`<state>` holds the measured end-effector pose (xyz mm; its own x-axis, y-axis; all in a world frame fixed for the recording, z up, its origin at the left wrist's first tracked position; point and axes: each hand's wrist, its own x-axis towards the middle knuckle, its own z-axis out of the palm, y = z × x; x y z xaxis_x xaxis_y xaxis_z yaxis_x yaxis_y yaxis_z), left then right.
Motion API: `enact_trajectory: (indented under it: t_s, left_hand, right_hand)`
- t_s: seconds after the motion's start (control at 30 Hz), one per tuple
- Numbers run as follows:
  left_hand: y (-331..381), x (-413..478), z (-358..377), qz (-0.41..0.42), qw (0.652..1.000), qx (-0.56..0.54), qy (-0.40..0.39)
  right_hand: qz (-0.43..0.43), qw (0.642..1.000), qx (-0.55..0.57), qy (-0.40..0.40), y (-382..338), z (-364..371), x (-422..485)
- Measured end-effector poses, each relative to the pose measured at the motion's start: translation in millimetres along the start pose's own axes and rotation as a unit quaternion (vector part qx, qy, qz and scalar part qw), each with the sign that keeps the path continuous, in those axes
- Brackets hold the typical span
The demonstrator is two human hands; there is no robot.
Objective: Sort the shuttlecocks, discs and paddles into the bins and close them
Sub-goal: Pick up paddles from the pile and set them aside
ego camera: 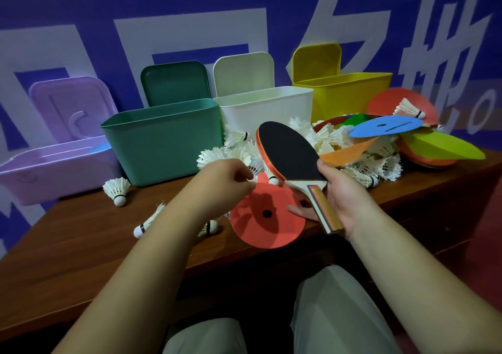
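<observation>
At the near edge of the table (81, 231), our right hand (339, 193) grips the paddle (290, 149) by its neck, blade towards eleven o'clock: probably stiff, light, secure there. Our left hand (226, 181) curls by the shuttlecocks (214, 156). Gripping one? We cannot tell.

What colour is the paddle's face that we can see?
The paddle face is black, clearest in the head view.

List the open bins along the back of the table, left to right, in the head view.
purple bin → green bin → white bin → yellow bin
</observation>
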<state>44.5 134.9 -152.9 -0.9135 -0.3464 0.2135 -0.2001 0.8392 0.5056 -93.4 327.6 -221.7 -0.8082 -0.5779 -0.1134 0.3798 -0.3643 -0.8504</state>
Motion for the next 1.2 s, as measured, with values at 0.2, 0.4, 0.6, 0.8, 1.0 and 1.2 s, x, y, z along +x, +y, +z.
enact_trajectory:
  t_s: [0.2,0.4,0.6,0.8,1.0,1.2]
  left_hand:
    - [-2.9,10.0,35.2,0.025,0.986,0.163,-0.021]
    - [-7.0,33.4,56.9,0.081,0.972,0.212,-0.066]
    - [-6.9,40.2,58.6,0.107,0.971,0.209,-0.045]
    - [-2.6,36.8,40.2,0.116,0.982,0.146,0.008]
    - [2.5,24.6,-17.3,0.090,0.992,0.053,0.070]
    - [-23.0,13.9,-63.5,0.015,0.992,-0.069,0.103]
  right_hand:
    - [-0.045,0.998,0.017,0.026,6.4,3.3,0.6]
    - [-0.067,0.996,0.015,0.055,4.5,0.4,1.8]
    - [-0.094,0.994,0.019,0.059,-4.3,1.3,2.7]
    - [-0.114,0.992,0.022,0.047,-15.5,8.5,-2.0]
    - [-0.140,0.989,0.031,0.020,-26.0,24.7,0.1]
    - [-0.150,0.988,0.036,-0.003,-36.9,65.1,6.8]
